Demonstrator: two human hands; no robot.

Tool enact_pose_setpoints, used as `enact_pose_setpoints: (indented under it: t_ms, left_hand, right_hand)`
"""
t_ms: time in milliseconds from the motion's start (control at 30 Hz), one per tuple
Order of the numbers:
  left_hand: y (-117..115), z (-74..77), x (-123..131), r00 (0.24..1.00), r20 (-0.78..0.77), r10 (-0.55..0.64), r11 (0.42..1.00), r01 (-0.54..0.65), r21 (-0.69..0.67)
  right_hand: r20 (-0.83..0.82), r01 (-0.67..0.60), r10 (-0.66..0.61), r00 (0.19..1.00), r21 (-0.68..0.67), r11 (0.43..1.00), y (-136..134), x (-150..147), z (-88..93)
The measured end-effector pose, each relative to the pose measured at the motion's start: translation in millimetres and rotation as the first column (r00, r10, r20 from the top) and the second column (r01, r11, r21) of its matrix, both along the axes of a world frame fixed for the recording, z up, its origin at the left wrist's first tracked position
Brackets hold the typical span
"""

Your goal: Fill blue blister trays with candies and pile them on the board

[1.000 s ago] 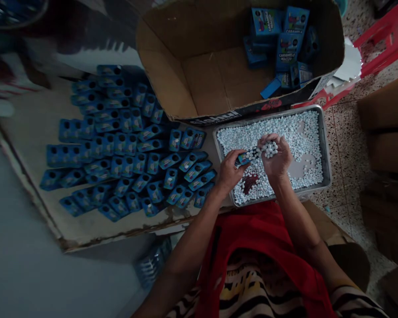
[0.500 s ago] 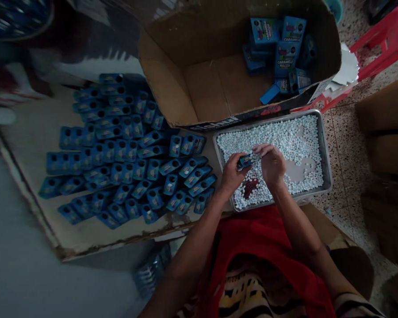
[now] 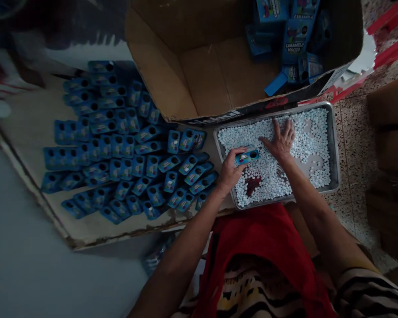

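Observation:
My left hand (image 3: 231,171) is closed round a small blue candy box (image 3: 247,156), held over the left part of a metal tray (image 3: 334,150). A dark round hole shows in the face of that box. Small white and pale blue candies (image 3: 242,132) cover most of the tray. Spread on the candies near the tray's middle, my right hand (image 3: 281,141) has its fingers apart. A dark red patch (image 3: 253,185) shows among the candies below the held box.
Many blue boxes with round holes (image 3: 121,145) stand in rows on the table (image 3: 96,232) to the left. Behind the tray, a large cardboard carton (image 3: 205,79) holds several blue boxes (image 3: 293,42). A red plastic stool (image 3: 391,48) stands on the speckled floor at right.
My right hand has left the box and moved right onto the candies, its fingers spreading. The left hand still holds the box, now with its holed face showing. The camera view has shifted.

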State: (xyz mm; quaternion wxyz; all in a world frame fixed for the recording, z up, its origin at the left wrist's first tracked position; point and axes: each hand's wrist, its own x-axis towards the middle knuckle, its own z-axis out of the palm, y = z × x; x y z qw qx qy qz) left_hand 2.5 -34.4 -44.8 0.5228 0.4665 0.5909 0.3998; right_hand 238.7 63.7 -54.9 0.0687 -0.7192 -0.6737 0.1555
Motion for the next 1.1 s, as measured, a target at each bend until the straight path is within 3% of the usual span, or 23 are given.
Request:
enact_pose_setpoints:
  t_ms: [167, 267, 367, 467, 533, 600, 667, 767, 900, 1000, 1100]
  left_hand:
    - [-3.2, 7.1, -11.4, 0.986, -0.160, 0.049, 0.999, -0.050, -0.003]
    - [-7.7, 13.3, -18.4, 0.986, -0.166, 0.015, 1.000, -0.018, -0.018]
    - [-12.1, 17.0, -20.9, 0.993, -0.109, 0.040, 0.996, -0.048, -0.070]
    - [-15.8, 19.4, -19.5, 0.997, -0.061, 0.051, 0.995, -0.056, -0.088]
    - [-17.8, 21.9, -17.1, 0.998, -0.045, 0.045, 0.995, -0.049, -0.085]
    - [-19.5, 25.8, -13.9, 0.998, -0.049, 0.036, 0.997, -0.039, -0.061]
    - [-20.6, 30.7, -10.4, 0.998, -0.067, 0.023, 0.999, -0.024, -0.024]
    - [-21.3, 37.1, -5.3, 0.995, -0.102, 0.000, 1.000, 0.002, 0.015]
    - [-21.5, 40.1, 0.8, 0.990, -0.143, 0.013, 1.000, -0.010, 0.022]
    - [-21.8, 43.1, 4.8, 0.982, -0.186, 0.024, 1.000, -0.022, 0.018]
    - [-22.3, 48.9, 7.0, 0.969, -0.246, -0.001, 0.998, 0.015, 0.054]
  right_hand:
    - [-0.382, -0.001, -0.032, 0.923, -0.085, 0.996, -24.3, -15.6, -5.8]
    - [-0.542, 0.154, -0.299, 0.785, -0.297, 0.942, -35.2, -9.3, 8.2]
    - [-0.642, 0.276, -0.577, 0.505, -0.514, 0.812, -41.3, -5.7, 33.6]
    - [-0.716, 0.183, -0.683, 0.144, -0.659, 0.729, -47.5, -11.9, 67.2]
    - [-0.721, 0.104, -0.686, -0.101, -0.693, 0.713, -50.8, -23.4, 89.3]
    - [-0.749, 0.081, -0.627, -0.214, -0.653, 0.753, -51.6, -40.1, 107.6]
    - [-0.806, 0.092, -0.546, -0.229, -0.576, 0.812, -50.1, -58.7, 120.5]
    - [-0.884, 0.107, -0.445, -0.142, -0.460, 0.881, -46.9, -81.4, 130.5]
    - [-0.934, 0.138, -0.355, -0.039, -0.357, 0.924, -48.2, -95.9, 133.3]
    - [-0.948, 0.227, -0.319, -0.001, -0.311, 0.923, -50.9, -101.8, 130.3]
    - [-0.920, 0.364, -0.392, -0.004, -0.366, 0.856, -50.5, -102.9, 120.2]
